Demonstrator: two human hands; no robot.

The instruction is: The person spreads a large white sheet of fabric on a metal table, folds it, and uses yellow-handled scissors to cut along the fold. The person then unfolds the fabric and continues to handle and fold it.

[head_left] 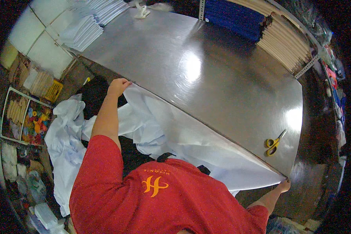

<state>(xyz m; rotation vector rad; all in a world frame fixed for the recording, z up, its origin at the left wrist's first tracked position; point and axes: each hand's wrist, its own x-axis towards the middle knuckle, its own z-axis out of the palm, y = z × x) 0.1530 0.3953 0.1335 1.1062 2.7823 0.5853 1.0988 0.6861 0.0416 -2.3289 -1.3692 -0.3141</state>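
A large white cloth (191, 132) is stretched along the near edge of a shiny metal table (152, 54). Its top edge runs taut between my two hands. My left hand (119, 86) is closed on one corner, by the table's edge at the left. At the table's near right corner, my right hand (285, 185) grips the other end of the cloth. The rest of the fabric hangs below the edge in front of me and bunches in loose folds to the left. Yellow-handled scissors (275, 143) lie on the tabletop near its right end, blades partly apart.
Stacks of folded white cloth (84, 33) sit at the table's far left. A rack at the back holds folded blue fabric (234, 19) and beige fabric (284, 45). On the left stand a yellow basket (54, 91) and a bin of colourful spools (36, 123).
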